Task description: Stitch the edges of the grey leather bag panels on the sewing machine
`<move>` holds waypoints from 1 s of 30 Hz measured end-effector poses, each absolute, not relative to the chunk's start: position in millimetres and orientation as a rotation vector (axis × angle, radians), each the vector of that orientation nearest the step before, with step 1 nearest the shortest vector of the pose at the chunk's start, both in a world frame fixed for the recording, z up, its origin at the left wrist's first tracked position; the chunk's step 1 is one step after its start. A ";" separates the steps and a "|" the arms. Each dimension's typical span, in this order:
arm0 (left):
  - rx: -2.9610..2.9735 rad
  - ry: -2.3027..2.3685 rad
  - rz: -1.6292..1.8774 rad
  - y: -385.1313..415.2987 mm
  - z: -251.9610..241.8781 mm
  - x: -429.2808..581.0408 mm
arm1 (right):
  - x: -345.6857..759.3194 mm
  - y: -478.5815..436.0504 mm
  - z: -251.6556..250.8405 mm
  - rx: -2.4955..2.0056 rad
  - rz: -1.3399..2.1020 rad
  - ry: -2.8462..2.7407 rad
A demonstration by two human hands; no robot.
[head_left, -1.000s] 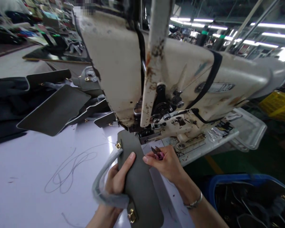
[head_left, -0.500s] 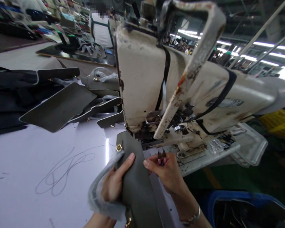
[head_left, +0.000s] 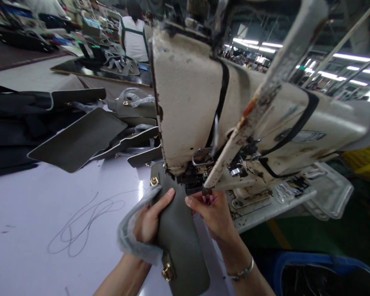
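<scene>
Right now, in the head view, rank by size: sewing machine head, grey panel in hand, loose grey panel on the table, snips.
Sewing machine head largest; the held grey panel and loose grey panel look alike, unranked; the snips smallest.

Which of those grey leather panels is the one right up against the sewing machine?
The narrow grey panel with brass fittings, gripped by the left hand. Its far end reaches under the sewing machine head, while the other panels lie apart on the table to the left.

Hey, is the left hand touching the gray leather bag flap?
Touching: the head view shows the left hand with its thumb lying directly on the gray leather bag flap.
</scene>
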State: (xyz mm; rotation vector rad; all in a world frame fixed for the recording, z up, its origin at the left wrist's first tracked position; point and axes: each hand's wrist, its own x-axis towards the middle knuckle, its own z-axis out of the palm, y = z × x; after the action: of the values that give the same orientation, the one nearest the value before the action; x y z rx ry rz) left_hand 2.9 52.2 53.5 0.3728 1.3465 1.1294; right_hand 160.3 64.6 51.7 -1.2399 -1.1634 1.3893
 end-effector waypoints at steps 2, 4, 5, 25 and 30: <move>0.396 1.329 1.117 55.9 52.7 0.1 | 157.6 66.5 51.5 -1.257 1.362 -1.168; 0.416 1.343 1.113 59.9 52.4 -2.0 | 154.8 67.9 53.3 -1.283 1.324 -1.177; 0.413 1.354 1.117 62.0 53.0 -2.3 | 153.5 68.5 54.8 -1.307 1.293 -1.184; 0.429 1.238 1.052 69.8 71.1 -4.8 | 144.1 70.8 68.0 -1.517 1.027 -1.253; 0.497 1.253 1.052 75.9 71.2 -8.0 | 139.6 69.3 65.4 -1.537 0.998 -1.229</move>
State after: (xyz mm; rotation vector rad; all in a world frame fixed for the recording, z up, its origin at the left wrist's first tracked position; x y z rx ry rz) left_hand -8.0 75.9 71.2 0.4975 1.2530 1.0516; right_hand 139.6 69.3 65.4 -1.5367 -1.2291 0.9976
